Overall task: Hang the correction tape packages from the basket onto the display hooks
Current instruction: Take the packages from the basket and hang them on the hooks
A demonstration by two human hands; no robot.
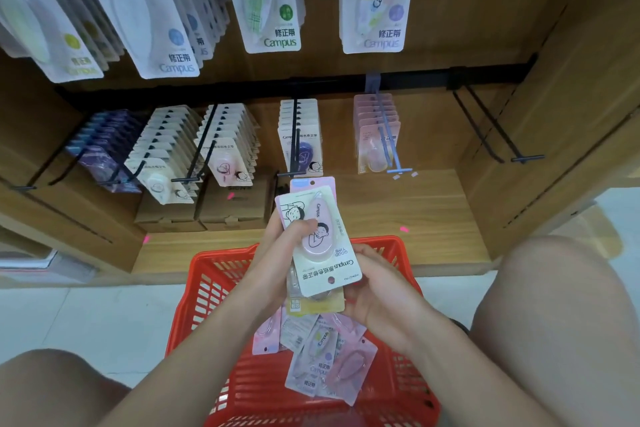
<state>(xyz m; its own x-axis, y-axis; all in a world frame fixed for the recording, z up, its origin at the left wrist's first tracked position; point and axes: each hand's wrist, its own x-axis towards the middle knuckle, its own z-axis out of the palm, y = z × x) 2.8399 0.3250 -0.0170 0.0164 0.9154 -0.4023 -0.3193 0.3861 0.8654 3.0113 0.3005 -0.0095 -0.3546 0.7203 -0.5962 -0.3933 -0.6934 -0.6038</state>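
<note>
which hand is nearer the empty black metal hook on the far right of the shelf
Right. The right hand is lower-left of the empty black metal hook; the left hand is farther left.

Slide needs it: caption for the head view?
Both hands, left and right, hold correction tape packages above red plastic basket, before display hooks.
</note>
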